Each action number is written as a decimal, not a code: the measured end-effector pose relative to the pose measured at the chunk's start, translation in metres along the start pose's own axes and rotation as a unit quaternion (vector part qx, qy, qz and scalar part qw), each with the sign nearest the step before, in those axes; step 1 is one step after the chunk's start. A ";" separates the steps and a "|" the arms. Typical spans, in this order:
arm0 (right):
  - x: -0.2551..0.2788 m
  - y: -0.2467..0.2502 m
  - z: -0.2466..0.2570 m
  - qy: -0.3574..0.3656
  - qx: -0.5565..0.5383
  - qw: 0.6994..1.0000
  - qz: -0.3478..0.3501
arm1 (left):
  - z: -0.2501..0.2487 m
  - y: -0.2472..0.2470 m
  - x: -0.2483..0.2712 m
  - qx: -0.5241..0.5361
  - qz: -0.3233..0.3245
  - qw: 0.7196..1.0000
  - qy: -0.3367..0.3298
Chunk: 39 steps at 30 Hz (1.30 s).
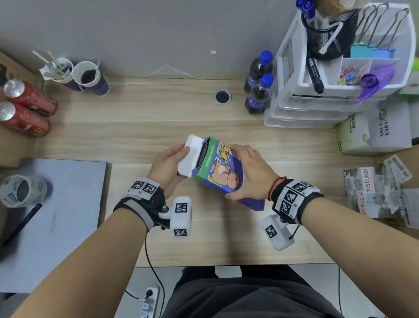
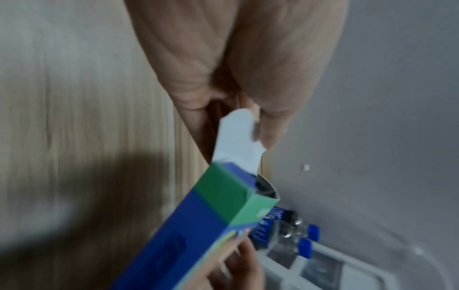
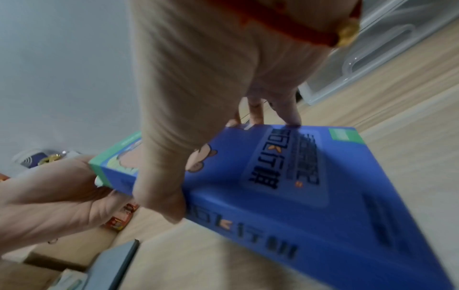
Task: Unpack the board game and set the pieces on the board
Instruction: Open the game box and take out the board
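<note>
Box (image 1: 218,169) of the board game, blue with a green end and a cartoon animal on its face, is held tilted above the middle of the wooden counter (image 1: 151,128). The right hand (image 1: 248,173) grips it from above, thumb on one long side and fingers curled over the far edge. The left hand (image 1: 169,165) pinches the white end flap (image 1: 190,151), folded back from the open green end. Two blue-capped bottles (image 1: 259,84) stand well apart behind it.
</note>
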State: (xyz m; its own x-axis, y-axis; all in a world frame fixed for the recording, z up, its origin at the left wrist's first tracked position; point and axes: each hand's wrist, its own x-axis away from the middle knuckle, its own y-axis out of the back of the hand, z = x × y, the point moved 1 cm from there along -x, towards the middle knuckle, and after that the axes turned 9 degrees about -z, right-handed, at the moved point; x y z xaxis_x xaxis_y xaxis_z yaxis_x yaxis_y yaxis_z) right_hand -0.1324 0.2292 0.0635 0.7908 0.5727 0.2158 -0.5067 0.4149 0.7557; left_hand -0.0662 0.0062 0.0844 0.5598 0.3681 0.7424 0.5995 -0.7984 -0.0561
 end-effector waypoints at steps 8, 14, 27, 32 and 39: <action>0.002 -0.011 0.030 -0.087 -0.197 0.973 -0.081 | 0.022 -0.036 0.035 -0.086 0.056 0.984 -0.145; 0.001 0.029 0.028 -0.023 -0.105 0.979 -0.172 | 0.026 -0.005 0.018 -0.197 0.073 0.962 -0.175; -0.007 0.048 0.039 0.073 0.006 0.995 -0.063 | 0.017 -0.001 0.014 -0.310 0.189 0.908 -0.211; -0.008 0.048 0.040 0.081 0.042 0.996 0.008 | 0.014 -0.001 0.016 -0.358 0.204 0.884 -0.222; -0.001 0.038 0.039 0.007 -0.067 0.998 -0.009 | 0.009 -0.001 0.014 -0.391 0.193 0.871 -0.227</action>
State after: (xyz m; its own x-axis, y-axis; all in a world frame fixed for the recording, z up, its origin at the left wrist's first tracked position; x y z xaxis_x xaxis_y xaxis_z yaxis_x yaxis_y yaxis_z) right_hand -0.1389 0.2171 0.1157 0.7957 0.5742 0.1928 -0.5342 0.5150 0.6704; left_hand -0.0543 0.0165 0.0889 0.9078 0.0086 0.4194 -0.1579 -0.9193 0.3606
